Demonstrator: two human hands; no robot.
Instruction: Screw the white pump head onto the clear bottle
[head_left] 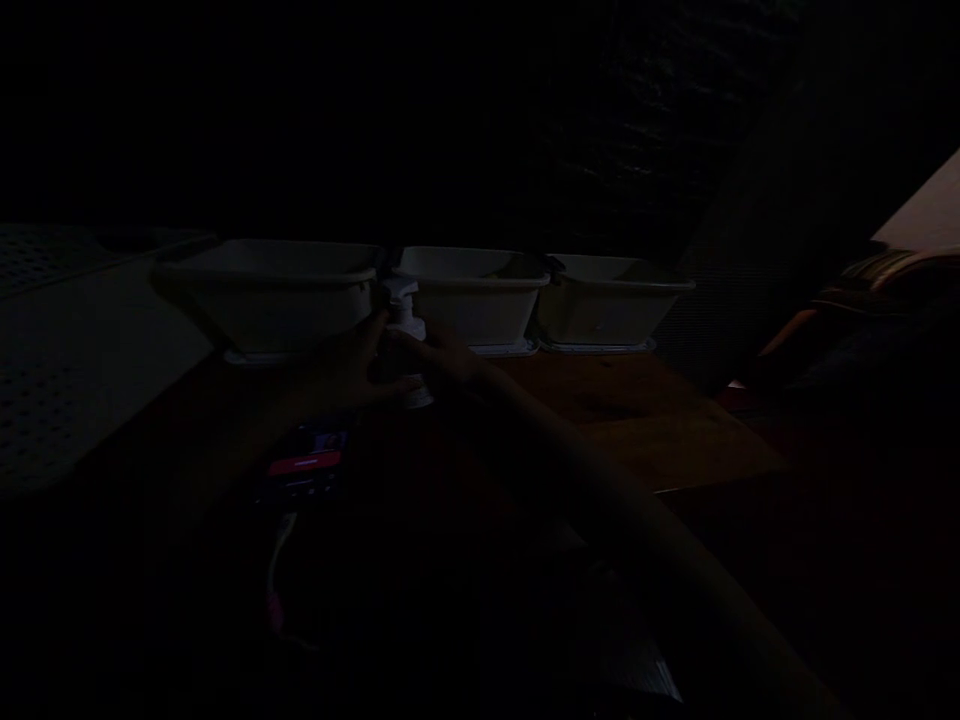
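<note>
In very dim light a white pump bottle stands upright at the middle of the view, its pump head on top. My left hand is round its left side, thumb high and fingers lower down. From the right, my right hand closes on the same bottle, with fingers across its front. Below my left forearm lies a phone with a lit screen. A pale cable runs down from its lower end.
Behind the bottle stand three pale plastic tubs in a row: a left tub, a middle tub and a right tub. They rest on a wooden table. Perforated pale panels are at the left. Another person's arm shows at the right.
</note>
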